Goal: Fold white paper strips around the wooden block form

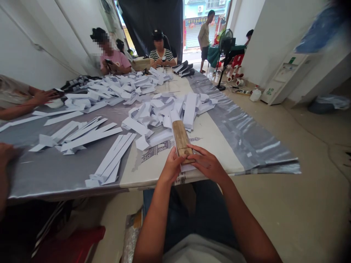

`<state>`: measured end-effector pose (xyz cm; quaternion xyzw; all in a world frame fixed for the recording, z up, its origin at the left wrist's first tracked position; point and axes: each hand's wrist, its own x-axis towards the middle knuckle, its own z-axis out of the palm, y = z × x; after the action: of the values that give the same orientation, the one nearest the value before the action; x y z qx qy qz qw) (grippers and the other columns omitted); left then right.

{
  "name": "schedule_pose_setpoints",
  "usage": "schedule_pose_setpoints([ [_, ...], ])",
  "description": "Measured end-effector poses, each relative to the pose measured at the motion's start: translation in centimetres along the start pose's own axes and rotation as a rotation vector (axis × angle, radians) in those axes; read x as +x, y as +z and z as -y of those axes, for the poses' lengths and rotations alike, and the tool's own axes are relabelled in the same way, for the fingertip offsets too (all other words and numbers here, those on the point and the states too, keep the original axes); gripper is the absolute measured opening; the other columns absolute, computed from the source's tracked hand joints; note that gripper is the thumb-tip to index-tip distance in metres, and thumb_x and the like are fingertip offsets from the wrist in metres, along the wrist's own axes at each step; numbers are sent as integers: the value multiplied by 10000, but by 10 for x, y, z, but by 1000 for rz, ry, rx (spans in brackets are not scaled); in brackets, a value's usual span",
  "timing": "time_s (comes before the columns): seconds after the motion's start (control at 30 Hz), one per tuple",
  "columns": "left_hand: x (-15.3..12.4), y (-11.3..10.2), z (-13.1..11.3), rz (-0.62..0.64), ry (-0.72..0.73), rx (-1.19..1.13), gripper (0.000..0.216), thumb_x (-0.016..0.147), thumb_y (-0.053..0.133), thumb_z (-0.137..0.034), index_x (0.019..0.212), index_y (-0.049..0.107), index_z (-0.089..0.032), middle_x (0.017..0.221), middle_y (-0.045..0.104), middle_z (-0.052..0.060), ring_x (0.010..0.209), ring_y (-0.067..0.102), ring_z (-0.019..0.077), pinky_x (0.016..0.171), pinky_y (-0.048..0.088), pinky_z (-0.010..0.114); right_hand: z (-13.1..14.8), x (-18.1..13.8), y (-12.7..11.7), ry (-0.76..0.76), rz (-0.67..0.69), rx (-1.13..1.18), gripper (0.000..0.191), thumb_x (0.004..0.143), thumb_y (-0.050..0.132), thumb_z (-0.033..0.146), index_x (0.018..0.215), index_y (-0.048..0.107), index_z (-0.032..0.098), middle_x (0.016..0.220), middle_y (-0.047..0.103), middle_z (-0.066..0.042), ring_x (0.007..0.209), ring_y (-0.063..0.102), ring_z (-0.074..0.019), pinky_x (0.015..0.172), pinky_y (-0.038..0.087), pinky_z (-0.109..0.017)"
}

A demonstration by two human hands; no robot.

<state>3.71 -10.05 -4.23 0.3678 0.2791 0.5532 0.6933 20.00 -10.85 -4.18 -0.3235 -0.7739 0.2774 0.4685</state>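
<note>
A long wooden block (181, 137) lies lengthwise on the table's near edge, with a white paper piece (188, 167) wrapped under its near end. My left hand (171, 168) grips the block's near left side with fingers curled. Across from it, my right hand (207, 162) presses over the near end, fingers closed on block and paper. Just beyond the block lies a heap of folded white paper pieces (167, 111).
Flat white paper strips (82, 137) lie on the grey sheet (246, 135) covering the table. Other people sit along the left and far sides; one arm (5, 157) rests at the left edge. A red stool (74, 244) stands below. A fan (225, 44) stands by the doorway.
</note>
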Motion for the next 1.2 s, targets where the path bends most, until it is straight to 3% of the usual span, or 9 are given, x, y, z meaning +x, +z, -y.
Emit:
schedule_pose_setpoints([
  [0.13, 0, -2, 0, -43, -7, 7, 523, 696, 687, -276, 1183, 536, -159, 930, 689, 63, 813, 657, 201, 773, 498, 318, 2, -4, 1, -19, 108, -104, 632, 724, 702, 273, 1314, 478, 302, 1527, 241, -29, 1386, 279, -259, 1102, 325, -447],
  [0.2, 0, -2, 0, -42, -15, -5, 532, 697, 681, -285, 1194, 536, -164, 955, 689, 67, 831, 658, 215, 781, 497, 334, 1, -7, 4, -10, 103, -168, 709, 719, 705, 249, 1357, 406, 329, 1539, 194, -28, 1399, 243, -258, 1104, 319, -454],
  [0.33, -1, -1, -1, 30, -34, -26, 553, 698, 680, -294, 1213, 520, -170, 1061, 670, 90, 914, 649, 242, 813, 490, 353, -4, -11, 8, -33, -45, -208, 691, 745, 694, 229, 1351, 388, 352, 1493, 269, -52, 1359, 318, -255, 1081, 357, -459],
  [0.53, -1, 1, 0, 26, -16, 17, 548, 702, 677, -255, 1212, 495, -171, 966, 681, 56, 828, 654, 182, 715, 501, 265, -6, -8, 14, -46, -210, -181, 622, 745, 717, 291, 1300, 436, 315, 1376, 426, -86, 1275, 418, -261, 961, 478, -452],
  [0.67, -1, 2, 1, 2, -27, -20, 512, 695, 671, -262, 1175, 517, -169, 1035, 670, 74, 874, 650, 193, 718, 506, 266, -7, -9, 26, 15, -420, -121, 715, 674, 778, 309, 1294, 423, 278, 1337, 436, -112, 1083, 559, -235, 849, 541, -413],
  [0.8, -5, 5, 3, 18, -58, -115, 517, 726, 622, -305, 1216, 523, -175, 1220, 606, 110, 985, 627, 228, 645, 504, 243, -5, -14, 38, 80, -605, -185, 487, 654, 793, 281, 1091, 579, 250, 1107, 564, -75, 984, 575, -228, 854, 516, -429],
  [0.9, -9, 9, 4, 28, -104, -176, 519, 752, 587, -299, 1243, 518, -148, 1286, 565, 130, 996, 620, 234, 606, 496, 226, -1, -19, 41, 45, -614, -177, 321, 718, 746, 226, 1022, 653, 271, 1036, 601, -53, 984, 570, -218, 881, 490, -422],
  [1.07, -14, 18, 1, 72, -135, -215, 539, 753, 580, -279, 1261, 507, -112, 1302, 547, 158, 1037, 606, 267, 581, 494, 230, 0, -25, 35, 46, -519, 62, 387, 774, 689, 175, 1124, 653, 336, 1164, 592, -48, 1092, 544, -216, 965, 450, -430],
  [1.2, -19, 26, -4, 89, -160, -197, 514, 753, 581, -275, 1236, 528, -108, 1266, 574, 152, 1074, 592, 287, 656, 520, 272, -4, -30, 33, 96, -463, 370, 365, 744, 710, 157, 1058, 690, 341, 1234, 576, -33, 1191, 505, -226, 996, 447, -427],
])
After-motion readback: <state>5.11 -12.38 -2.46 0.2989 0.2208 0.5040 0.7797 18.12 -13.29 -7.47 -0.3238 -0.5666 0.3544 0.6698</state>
